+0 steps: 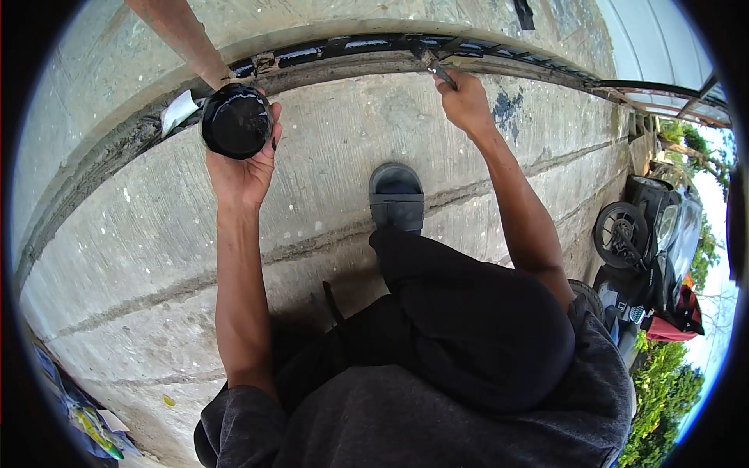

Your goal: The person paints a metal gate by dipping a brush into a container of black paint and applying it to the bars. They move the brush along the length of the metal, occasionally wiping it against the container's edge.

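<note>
My left hand [240, 175] is wrapped round a small round container of glossy black paint [236, 121], with its open top facing me. Dark smudges mark some of the fingers. My right hand [466, 105] grips a paintbrush [441, 72] by its handle. The bristle end is at a black metal rail [351, 45] that runs along the ground by the concrete ledge. Wet-looking black shines on parts of this rail, and the bristles themselves are hard to make out against it.
A brownish post [183, 39] slants down behind the paint container. White paper [179, 111] lies beside the rail. My sandalled foot [396, 195] rests on grooved concrete [328, 171]. At the right stands a motorcycle [655, 226]; packaging [94, 429] lies at lower left.
</note>
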`<state>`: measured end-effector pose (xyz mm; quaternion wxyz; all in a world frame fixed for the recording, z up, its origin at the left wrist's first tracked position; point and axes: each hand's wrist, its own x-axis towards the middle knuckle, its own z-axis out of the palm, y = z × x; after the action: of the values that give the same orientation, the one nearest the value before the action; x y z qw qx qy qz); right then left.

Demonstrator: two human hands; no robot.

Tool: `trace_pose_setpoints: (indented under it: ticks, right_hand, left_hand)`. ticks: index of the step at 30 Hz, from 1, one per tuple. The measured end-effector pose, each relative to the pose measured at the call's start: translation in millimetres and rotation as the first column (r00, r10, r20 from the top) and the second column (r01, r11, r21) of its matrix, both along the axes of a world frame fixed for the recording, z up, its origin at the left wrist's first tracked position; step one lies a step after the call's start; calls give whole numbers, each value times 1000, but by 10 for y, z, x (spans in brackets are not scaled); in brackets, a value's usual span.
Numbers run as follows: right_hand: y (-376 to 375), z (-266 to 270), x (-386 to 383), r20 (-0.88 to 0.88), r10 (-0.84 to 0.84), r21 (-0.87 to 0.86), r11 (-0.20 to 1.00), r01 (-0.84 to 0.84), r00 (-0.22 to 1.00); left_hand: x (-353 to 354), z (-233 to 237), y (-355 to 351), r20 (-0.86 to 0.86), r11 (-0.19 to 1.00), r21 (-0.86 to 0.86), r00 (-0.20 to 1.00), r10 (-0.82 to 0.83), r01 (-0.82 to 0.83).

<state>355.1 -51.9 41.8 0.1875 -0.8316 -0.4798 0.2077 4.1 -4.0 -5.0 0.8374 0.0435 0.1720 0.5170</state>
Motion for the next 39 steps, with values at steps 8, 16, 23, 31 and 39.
trace_pose_setpoints:
  ticks: [8,16,23,31,39]
  right_hand:
    - [-34,6,-72,-27,47,82,996,-45,999]
    - [-82,136,-41,366,89,65,991,-121,926]
    - [43,104,-111,495,261,-138,965,-222,829]
    - [60,641,-68,478,160,18,981,-192,864]
    - [923,1362,195,151,478,-127,878,-462,865]
  left_hand:
    - [1,-26,-3,12,1000,19,1000,-2,2]
    - [-15,-7,11,40,1000,5,999,3,-3]
    - [-76,-54,58,34,1000,4,999,21,-21]
    - [-94,-23,42,68,1000,10,997,27,-27]
    - [-37,131,-75,25,998,-9,998,-60,60]
